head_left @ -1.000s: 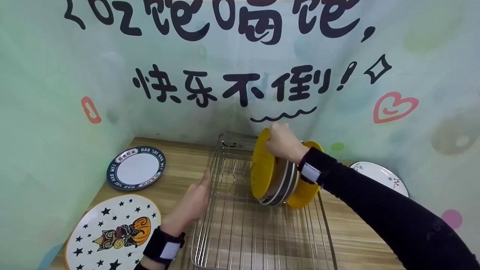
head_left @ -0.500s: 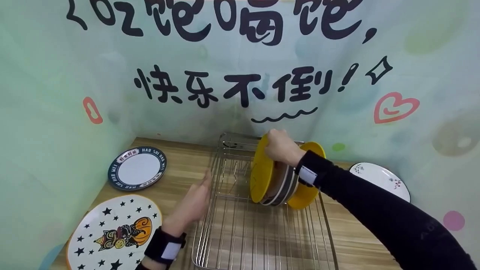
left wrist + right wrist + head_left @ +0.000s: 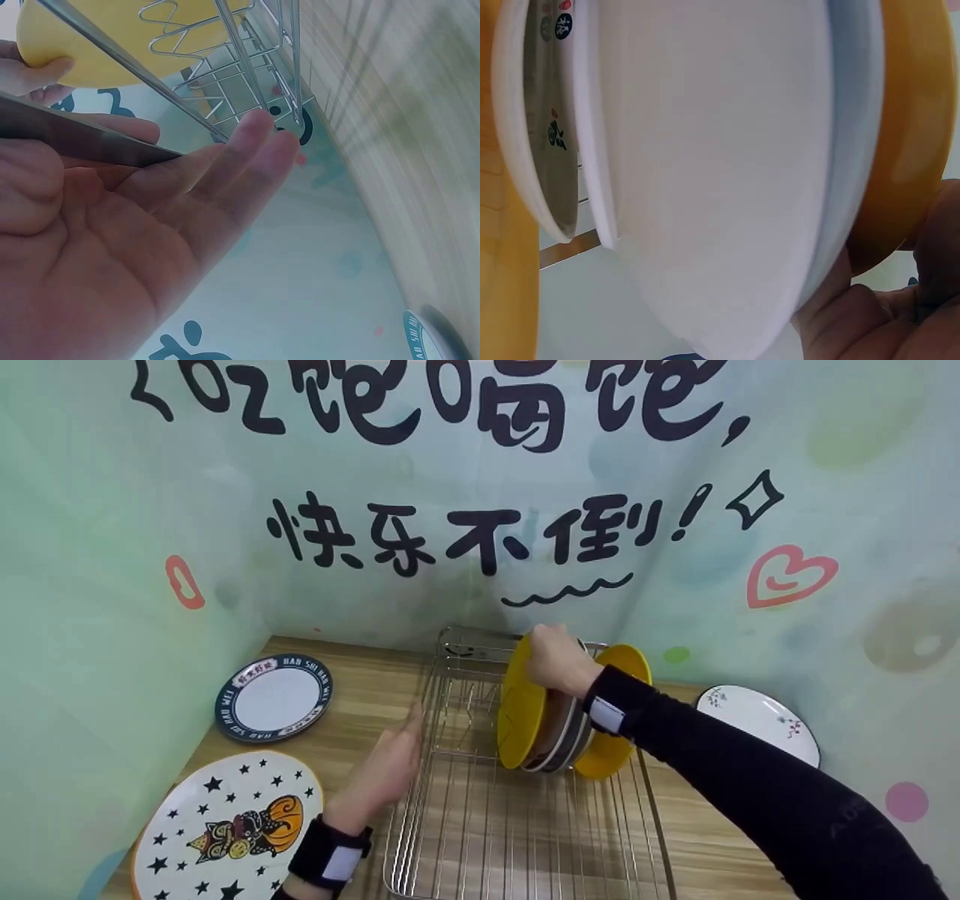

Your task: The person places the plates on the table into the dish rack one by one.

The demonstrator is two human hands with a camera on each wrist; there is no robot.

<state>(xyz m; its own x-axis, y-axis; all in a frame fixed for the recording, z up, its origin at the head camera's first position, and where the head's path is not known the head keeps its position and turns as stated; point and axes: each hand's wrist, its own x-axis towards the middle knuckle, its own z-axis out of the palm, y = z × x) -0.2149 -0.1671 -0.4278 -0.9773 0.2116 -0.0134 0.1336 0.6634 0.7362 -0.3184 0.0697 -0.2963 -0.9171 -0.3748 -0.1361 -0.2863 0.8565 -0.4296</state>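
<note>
My right hand [image 3: 559, 661] pinches the top edge of a yellow plate [image 3: 522, 705], which stands on edge in the wire rack [image 3: 480, 810]. In the right wrist view, the fingers [image 3: 885, 322] hold the yellow plate [image 3: 915, 127] beside a white plate [image 3: 712, 165]. Other plates stand upright to its right, with another yellow plate [image 3: 611, 757] at the far side of them. My left hand [image 3: 386, 769] lies with straight fingers along the rack's left side; the left wrist view shows that palm [image 3: 127, 255] against the metal frame.
A blue-rimmed plate [image 3: 274, 697] lies at the back left of the wooden table [image 3: 360, 675]. Nearer stands a large star-patterned plate [image 3: 225, 825] lying flat. On the right is a white floral plate [image 3: 757, 720], partly behind the right sleeve. A printed cloth [image 3: 465, 607] hangs behind.
My right hand has moved down and slightly left with the yellow plate, which sits lower in the rack. My left hand has stayed at the rack's side.
</note>
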